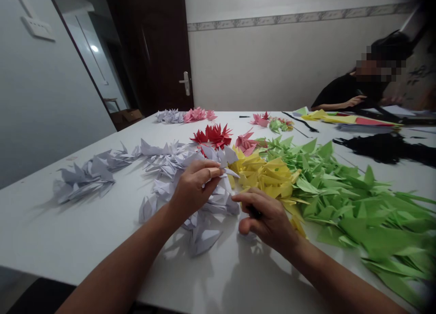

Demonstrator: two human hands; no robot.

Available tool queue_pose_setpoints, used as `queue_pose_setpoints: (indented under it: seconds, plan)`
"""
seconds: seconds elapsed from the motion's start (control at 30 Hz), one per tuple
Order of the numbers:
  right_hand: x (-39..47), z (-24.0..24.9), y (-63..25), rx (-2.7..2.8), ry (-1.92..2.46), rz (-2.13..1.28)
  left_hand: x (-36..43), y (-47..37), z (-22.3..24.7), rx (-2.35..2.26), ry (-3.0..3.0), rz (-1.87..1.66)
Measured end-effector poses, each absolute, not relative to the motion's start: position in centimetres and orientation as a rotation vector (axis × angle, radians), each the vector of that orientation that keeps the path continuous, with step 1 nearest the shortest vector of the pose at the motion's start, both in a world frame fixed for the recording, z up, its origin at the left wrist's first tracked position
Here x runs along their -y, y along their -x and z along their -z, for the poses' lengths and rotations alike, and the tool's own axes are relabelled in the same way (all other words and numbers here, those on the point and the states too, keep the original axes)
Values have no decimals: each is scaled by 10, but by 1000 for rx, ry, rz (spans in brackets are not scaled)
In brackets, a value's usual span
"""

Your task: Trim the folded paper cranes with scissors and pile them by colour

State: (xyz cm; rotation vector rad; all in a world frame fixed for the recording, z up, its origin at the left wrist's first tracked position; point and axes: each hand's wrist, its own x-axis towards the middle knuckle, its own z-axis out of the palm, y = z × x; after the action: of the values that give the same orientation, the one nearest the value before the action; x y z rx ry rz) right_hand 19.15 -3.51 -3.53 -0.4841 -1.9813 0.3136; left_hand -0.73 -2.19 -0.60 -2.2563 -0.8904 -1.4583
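Near the middle of the desk [68, 223] we see a pile of white folded paper pieces [177, 169]. On this pile our left hand [194, 187] closes its fingers [213, 172] around one white folded piece [229, 172], whose tip points to the right. Our right hand [265, 218] is just beside the pile, low over the desk, with fingers curled; we cannot tell if it holds something. Right of the hands lie yellow folded pieces [265, 175], then green folded pieces [340, 196]. Behind them stands a red paper flower [213, 136]. Far right, another person [361, 89] sits at the desk.
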Motion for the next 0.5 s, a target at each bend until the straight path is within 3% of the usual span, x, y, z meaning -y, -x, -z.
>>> queue_pose_setpoints:
  seconds: [0.5]
  plan:
    - [36,34,-187,1943,750,-818,31,-4,4,698,2403,1487]
